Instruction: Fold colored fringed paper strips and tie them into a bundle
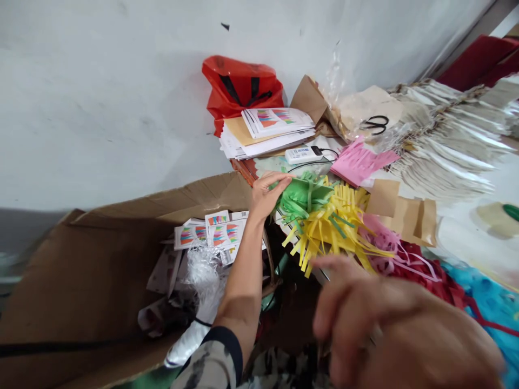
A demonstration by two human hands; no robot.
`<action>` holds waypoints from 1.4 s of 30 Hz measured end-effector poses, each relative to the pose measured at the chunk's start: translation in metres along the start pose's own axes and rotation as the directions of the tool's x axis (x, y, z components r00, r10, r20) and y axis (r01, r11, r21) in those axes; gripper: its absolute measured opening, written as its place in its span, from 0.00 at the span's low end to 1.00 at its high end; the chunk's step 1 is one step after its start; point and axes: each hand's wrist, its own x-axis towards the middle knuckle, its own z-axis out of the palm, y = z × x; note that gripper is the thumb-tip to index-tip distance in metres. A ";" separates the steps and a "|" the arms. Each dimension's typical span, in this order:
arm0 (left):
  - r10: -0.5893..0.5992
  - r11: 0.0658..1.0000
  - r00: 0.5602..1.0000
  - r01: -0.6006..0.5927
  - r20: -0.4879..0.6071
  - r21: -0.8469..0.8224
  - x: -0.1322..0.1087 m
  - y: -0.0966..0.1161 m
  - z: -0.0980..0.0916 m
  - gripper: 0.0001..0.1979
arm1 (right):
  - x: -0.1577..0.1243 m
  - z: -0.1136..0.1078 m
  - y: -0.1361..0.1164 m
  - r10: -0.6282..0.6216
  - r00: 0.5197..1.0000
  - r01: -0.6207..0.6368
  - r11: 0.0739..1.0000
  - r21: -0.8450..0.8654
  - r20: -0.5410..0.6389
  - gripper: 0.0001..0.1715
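Note:
My left hand (267,197) reaches to the table's near left corner. Its thumb and fingers are closed on the edge of a bundle of green fringed paper (310,193). Against that bundle lies yellow fringed paper (334,216) cut into strips. Close to the camera, my right hand (389,324) is large and blurred, with its fingers partly curled. Whether it holds anything cannot be made out. Beyond it are pink paper strips (379,237), dark red paper (433,275) and blue paper (484,297).
Printed sheets (279,123), a white device with a cable (303,155), pink fringed paper (360,162), scissors (376,125) and white fringed paper (450,135) lie further back. A red bag (245,86) rests against the wall. At left, a cardboard box (81,286) holds printed cards (223,232) and plastic wrap.

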 end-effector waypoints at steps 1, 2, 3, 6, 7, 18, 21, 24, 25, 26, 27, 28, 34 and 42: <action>0.004 1.000 1.000 -0.004 0.013 -0.005 -0.001 0.001 0.000 0.10 | 0.006 -0.003 0.015 0.031 0.998 -0.037 0.994 -0.106 -0.051 0.03; 0.011 1.000 1.000 -0.011 0.026 -0.013 -0.002 0.002 0.000 0.10 | 0.014 -0.006 0.032 0.044 0.985 -0.087 0.959 -0.268 -0.164 0.05; 0.017 1.000 0.999 -0.016 0.038 -0.022 -0.003 0.004 0.000 0.10 | 0.022 -0.009 0.052 0.056 0.960 -0.173 0.890 -0.422 -0.276 0.06; 0.006 0.999 0.997 -0.003 0.075 -0.036 -0.004 0.006 0.002 0.10 | 0.043 -0.017 0.110 0.106 0.905 -0.386 0.613 -0.689 -0.412 0.07; 0.000 0.999 0.997 0.003 0.081 -0.039 -0.004 0.006 0.002 0.11 | 0.047 -0.019 0.125 0.131 0.905 -0.403 0.562 -0.722 -0.404 0.09; -0.078 0.992 0.995 0.084 0.062 -0.095 -0.006 0.004 0.003 0.18 | 0.050 -0.042 0.159 0.142 0.933 -0.342 0.636 -0.692 -0.331 0.08; -0.065 0.993 0.997 0.069 0.049 -0.091 -0.006 0.004 0.005 0.16 | 0.049 -0.044 0.162 0.169 0.899 -0.385 0.742 -0.549 -0.403 0.09; -0.052 0.994 0.998 0.056 0.045 -0.090 -0.006 0.003 0.006 0.13 | 0.048 -0.044 0.164 0.256 0.837 -0.460 0.809 -0.367 -0.484 0.09; -0.044 0.996 0.998 0.048 0.043 -0.082 -0.007 0.002 0.006 0.11 | 0.048 -0.045 0.164 0.281 0.818 -0.479 0.817 -0.322 -0.501 0.09; -0.034 0.997 0.999 0.037 0.043 -0.067 -0.007 0.000 0.007 0.10 | 0.048 -0.045 0.165 0.295 0.806 -0.488 0.822 -0.294 -0.513 0.09; -0.019 0.999 0.999 0.021 0.036 -0.047 -0.008 -0.003 0.007 0.09 | 0.049 -0.045 0.165 0.295 0.801 -0.489 0.825 -0.284 -0.521 0.09; -0.002 1.000 1.000 0.002 0.023 -0.025 -0.008 -0.007 0.008 0.08 | 0.049 -0.045 0.166 0.281 0.803 -0.480 0.828 -0.291 -0.526 0.08; 0.082 0.995 0.991 -0.074 -0.107 0.071 -0.008 -0.028 0.011 0.05 | 0.055 -0.048 0.169 0.114 0.801 -0.366 0.870 -0.330 -0.587 0.07; 0.196 0.951 0.960 -0.137 -0.198 0.277 0.004 -0.017 -0.008 0.05 | 0.062 -0.086 0.158 -0.029 0.634 -0.295 0.915 -0.276 -0.773 0.07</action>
